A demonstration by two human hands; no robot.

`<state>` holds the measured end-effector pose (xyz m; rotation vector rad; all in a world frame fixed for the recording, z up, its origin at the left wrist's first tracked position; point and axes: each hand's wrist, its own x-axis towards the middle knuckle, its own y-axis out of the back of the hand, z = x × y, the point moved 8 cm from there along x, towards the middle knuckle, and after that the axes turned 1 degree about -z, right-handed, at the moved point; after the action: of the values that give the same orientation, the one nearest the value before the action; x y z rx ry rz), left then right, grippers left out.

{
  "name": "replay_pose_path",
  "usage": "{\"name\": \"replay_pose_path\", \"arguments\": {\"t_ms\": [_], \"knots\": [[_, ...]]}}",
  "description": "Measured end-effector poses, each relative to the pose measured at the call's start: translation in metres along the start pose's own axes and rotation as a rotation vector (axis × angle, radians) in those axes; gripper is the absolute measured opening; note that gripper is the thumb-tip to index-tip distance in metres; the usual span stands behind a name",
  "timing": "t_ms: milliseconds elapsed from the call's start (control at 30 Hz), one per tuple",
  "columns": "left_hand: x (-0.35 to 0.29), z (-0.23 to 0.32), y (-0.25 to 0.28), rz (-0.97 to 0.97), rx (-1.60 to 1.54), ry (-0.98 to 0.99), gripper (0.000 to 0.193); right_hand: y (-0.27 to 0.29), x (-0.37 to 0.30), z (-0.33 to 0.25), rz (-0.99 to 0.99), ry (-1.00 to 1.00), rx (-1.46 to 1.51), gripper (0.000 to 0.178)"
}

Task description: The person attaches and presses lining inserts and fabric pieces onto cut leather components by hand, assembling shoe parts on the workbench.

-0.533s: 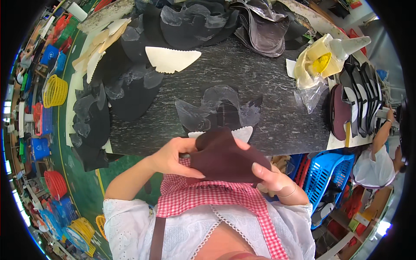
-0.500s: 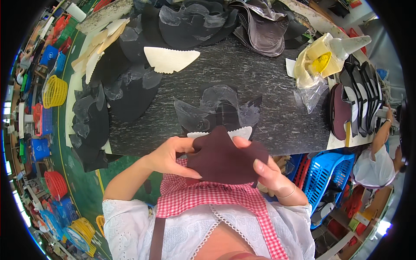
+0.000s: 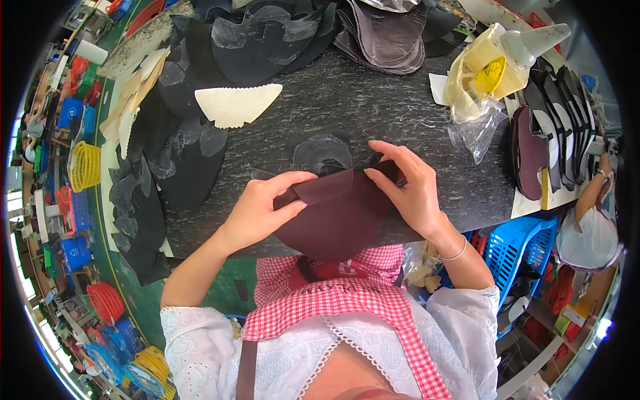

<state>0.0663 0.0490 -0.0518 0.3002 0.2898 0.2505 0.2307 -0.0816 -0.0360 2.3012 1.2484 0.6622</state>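
Observation:
A dark maroon shoe-upper piece [image 3: 337, 230] lies over the table's front edge, its far edge folded back toward me. My left hand [image 3: 263, 203] pinches the left end of that fold between thumb and fingers. At the right end, my right hand [image 3: 412, 187] grips the piece, thumb on top and fingers bent around its far side. Just beyond the piece, a black part with a translucent film-like patch [image 3: 322, 152] shows on the table; the rest of it is covered. A cream piece with a serrated edge [image 3: 239, 103] lies farther off to the left.
Black pieces with translucent patches [image 3: 193, 163] overlap along the table's left side. At the back lies a stack of dark pieces [image 3: 387, 37]. A pale yellow glue bottle [image 3: 483, 73] rests at the far right, beside lined-up maroon and black parts [image 3: 533, 153]. A blue basket [image 3: 517, 250] stands below right.
Both hands have moved forward with the maroon piece, from over my apron onto the table edge. Its far edge is now folded back. My right hand has shifted to the piece's far right side.

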Motion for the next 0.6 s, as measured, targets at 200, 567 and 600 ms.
{"name": "replay_pose_path", "arguments": {"t_ms": [200, 567, 600], "knots": [[0.004, -0.007, -0.001, 0.050, 0.064, -0.028, 0.039, -0.009, 0.004, -0.006, -0.049, 0.133, -0.213, 0.038], [-0.016, -0.013, 0.030, 0.202, 0.021, 0.011, 0.041, -0.062, -0.037, -0.045, -0.445, 0.487, -0.121, 0.027], [-0.020, -0.025, 0.035, 0.218, 0.009, 0.055, 0.042, -0.063, -0.035, -0.046, -0.439, 0.462, -0.145, 0.029]]}}
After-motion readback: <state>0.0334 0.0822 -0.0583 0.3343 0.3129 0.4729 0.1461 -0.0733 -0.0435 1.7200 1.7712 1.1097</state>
